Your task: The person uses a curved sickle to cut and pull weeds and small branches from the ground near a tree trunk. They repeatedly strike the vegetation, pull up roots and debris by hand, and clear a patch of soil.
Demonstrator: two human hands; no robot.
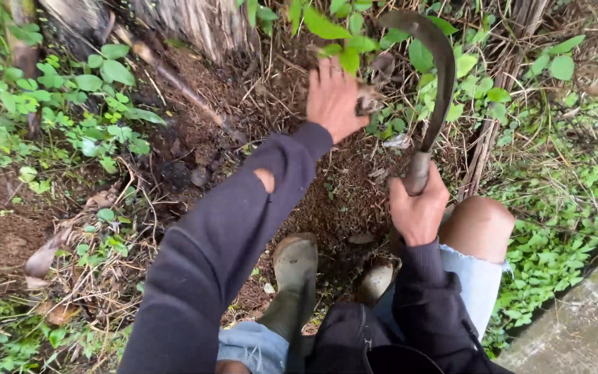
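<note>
My right hand [418,208] grips the wooden handle of a curved sickle [441,76], whose dark blade arcs up and over to the left among green leaves. My left hand [333,97] reaches forward in a dark torn sleeve and closes on a clump of leafy weeds [344,41] and dry brown matter at the base of a tree trunk [195,24]. The blade tip lies just right of and above that hand. Bare dark soil [340,194] lies between my hands and my boots.
Two muddy rubber boots [295,270] stand on the soil below. My bare knee [479,225] shows through torn jeans at right. Low green weeds [77,104] cover the left and right sides. A concrete edge [583,325] runs along the bottom right. Dry stalks [500,125] lean at the right.
</note>
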